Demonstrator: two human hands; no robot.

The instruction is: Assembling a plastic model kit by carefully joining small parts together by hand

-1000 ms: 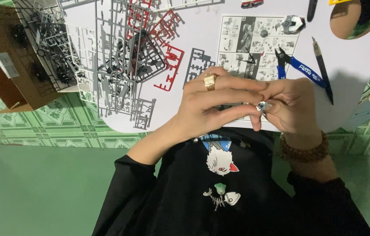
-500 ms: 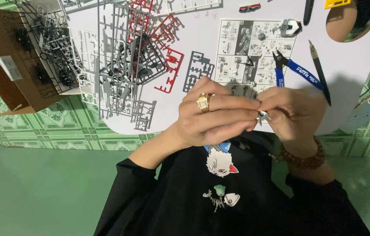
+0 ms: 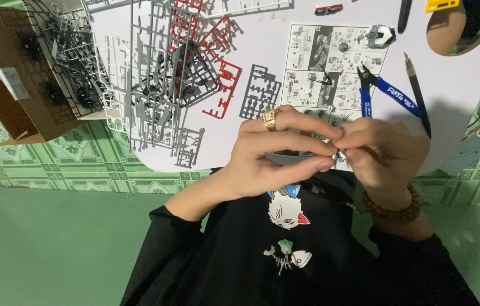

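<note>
Grey small part (image 3: 340,154) — pinched between left hand (image 3: 274,156), right hand (image 3: 387,158).

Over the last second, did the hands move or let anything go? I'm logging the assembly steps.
Barely. The left hand and right hand have slid slightly left in the view, fingers still pinched together on the same small grey model part. Nothing was picked up or released. The blue-handled nippers, instruction sheet and plastic part frames lie on the white table as before.
</note>
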